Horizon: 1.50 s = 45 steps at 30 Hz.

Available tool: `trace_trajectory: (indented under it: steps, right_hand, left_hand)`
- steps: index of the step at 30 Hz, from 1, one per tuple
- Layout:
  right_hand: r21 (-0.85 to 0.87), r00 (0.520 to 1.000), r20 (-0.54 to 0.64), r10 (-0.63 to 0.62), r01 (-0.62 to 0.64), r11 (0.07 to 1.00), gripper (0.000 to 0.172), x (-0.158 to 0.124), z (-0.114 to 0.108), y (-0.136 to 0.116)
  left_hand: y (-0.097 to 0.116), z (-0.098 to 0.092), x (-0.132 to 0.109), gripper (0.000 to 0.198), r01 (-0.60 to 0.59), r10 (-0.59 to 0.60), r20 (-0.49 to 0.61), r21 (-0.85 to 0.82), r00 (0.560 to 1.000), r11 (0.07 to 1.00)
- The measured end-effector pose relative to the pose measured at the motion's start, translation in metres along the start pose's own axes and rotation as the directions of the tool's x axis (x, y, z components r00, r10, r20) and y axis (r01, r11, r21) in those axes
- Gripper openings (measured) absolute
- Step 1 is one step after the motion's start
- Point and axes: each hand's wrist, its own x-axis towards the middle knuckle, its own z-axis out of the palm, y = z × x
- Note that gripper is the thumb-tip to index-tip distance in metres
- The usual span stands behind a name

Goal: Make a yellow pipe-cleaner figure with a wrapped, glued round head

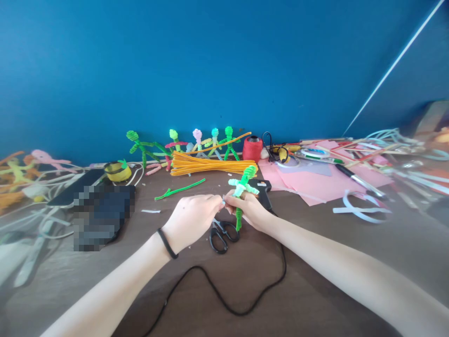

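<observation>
My right hand grips a pipe-cleaner figure with a bright green head, pale mint arms and a green stem hanging below the fingers. Close against it, my left hand is closed in a pinch. A tiny pale bit shows where the fingertips of both hands meet, too small to name. Under the hands lie black-handled scissors. Just behind my right hand is a black glue gun, partly hidden. A loose green pipe cleaner rests beyond my left hand.
Orange pipe cleaners lie bundled before several finished figures along the blue wall. A red spool, pink sheets and a marker are at right. Dark phone-like object at left. A black cord crosses the front.
</observation>
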Motion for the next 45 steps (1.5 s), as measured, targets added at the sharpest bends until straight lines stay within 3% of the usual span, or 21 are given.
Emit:
trace_trajectory:
  steps: [5, 9, 14, 27, 30, 39, 45]
  right_hand:
    - [-0.031, 0.995, 0.094, 0.028, -0.025, 0.999, 0.023, -0.002, -0.002, 0.000]
    - [-0.018, 0.993, 0.106, 0.043, -0.041, 0.999, 0.023, -0.002, -0.002, -0.001]
    - [0.019, 0.996, 0.085, 0.033, -0.035, 0.999, 0.022, -0.001, -0.001, -0.002]
    - [0.212, 0.992, -0.055, 0.110, -0.096, 0.973, 0.023, 0.000, 0.002, -0.007]
    - [0.226, 0.993, -0.071, 0.091, -0.073, 0.971, 0.023, 0.002, 0.002, -0.004]
    - [-0.060, 0.997, -0.077, -0.024, 0.019, 0.998, 0.028, 0.003, -0.001, 0.005]
    - [-0.112, 0.999, -0.046, -0.027, 0.022, 0.994, 0.031, 0.003, -0.002, 0.005]
  left_hand:
    - [-0.006, 0.001, 0.003, 0.027, 0.090, -0.079, -0.131, 0.079, 0.988, 0.993]
    - [-0.010, 0.008, 0.004, 0.028, 0.106, -0.085, -0.161, 0.127, 0.983, 0.986]
    - [-0.011, 0.013, 0.005, 0.030, 0.115, -0.100, -0.099, 0.161, 0.990, 0.980]
    - [-0.008, 0.028, 0.004, 0.026, 0.063, -0.060, 0.115, -0.027, 0.992, 0.998]
    - [-0.004, 0.028, 0.003, 0.025, 0.039, -0.045, 0.129, 0.047, 0.991, 0.998]
    - [0.011, 0.015, -0.006, 0.022, -0.109, 0.096, 0.068, 0.228, 0.993, 0.968]
    - [0.015, 0.007, -0.008, 0.025, 0.005, -0.004, -0.001, 0.267, 1.000, 0.964]
